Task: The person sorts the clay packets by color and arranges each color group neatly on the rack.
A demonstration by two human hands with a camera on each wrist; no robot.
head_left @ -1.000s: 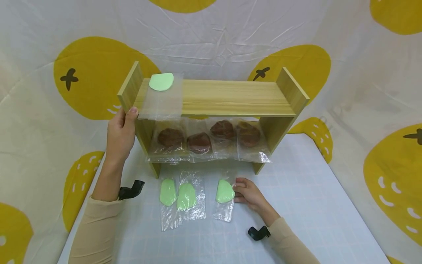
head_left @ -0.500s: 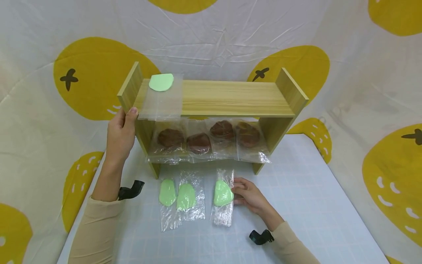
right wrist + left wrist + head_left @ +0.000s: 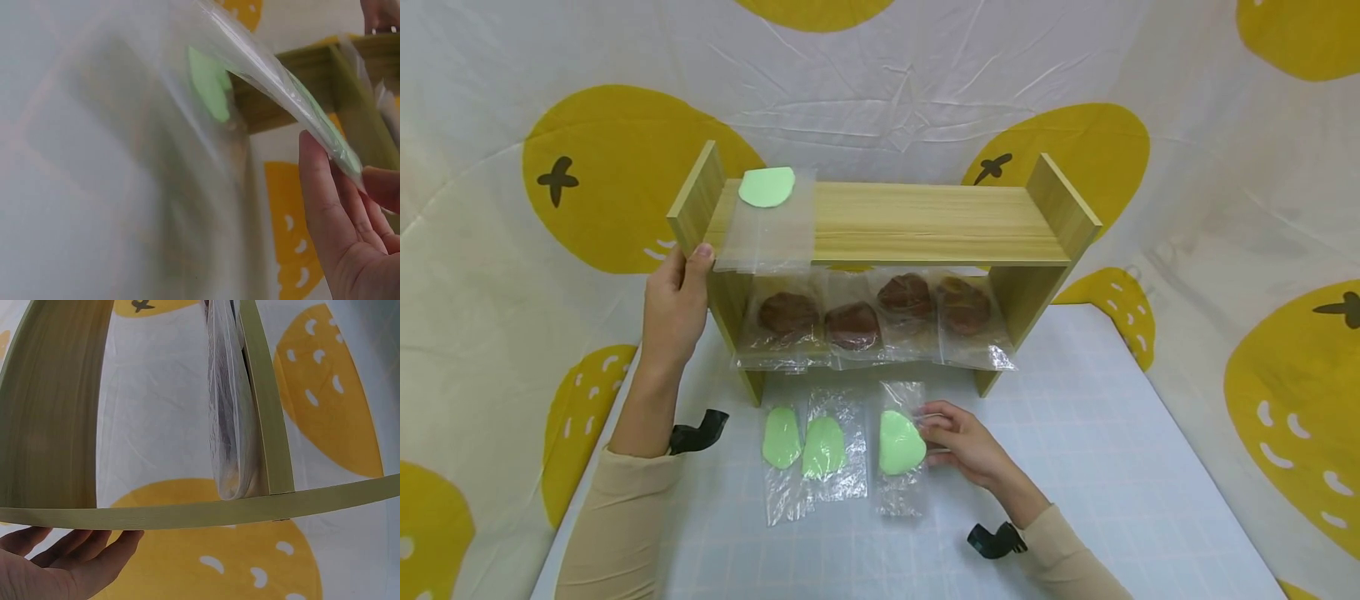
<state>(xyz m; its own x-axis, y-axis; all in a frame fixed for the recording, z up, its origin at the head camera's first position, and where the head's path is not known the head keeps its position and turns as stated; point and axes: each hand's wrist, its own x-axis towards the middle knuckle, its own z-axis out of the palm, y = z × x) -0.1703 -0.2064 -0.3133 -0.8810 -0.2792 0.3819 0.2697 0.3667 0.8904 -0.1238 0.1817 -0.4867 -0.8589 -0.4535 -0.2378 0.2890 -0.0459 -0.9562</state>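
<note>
My right hand (image 3: 964, 442) pinches the edge of a clear plastic bag (image 3: 901, 498) with a flat light green piece (image 3: 901, 443) inside. In the right wrist view, thumb and fingers meet at the lower edge of this bag (image 3: 284, 87), which stands tilted. At the left, my left hand (image 3: 674, 308) holds the side panel of a small wooden shelf (image 3: 925, 225), thumb at the front edge. The left wrist view has its fingers (image 3: 122, 550) against the panel's outer face. To the left of the right hand's bag lie two similar bags with green pieces (image 3: 782, 437).
On the upper board, at its left end, lies another bagged green piece (image 3: 767, 187). Several bags with dark brown round pieces (image 3: 852, 326) fill the lower board, their edges overhanging its front. A pale checked cloth (image 3: 1105, 467) covers the table; a patterned curtain (image 3: 880, 75) hangs behind.
My right hand has shifted slightly left with its bag, and the bag has turned so its green face shows more fully. The left hand and the shelf stay where they were.
</note>
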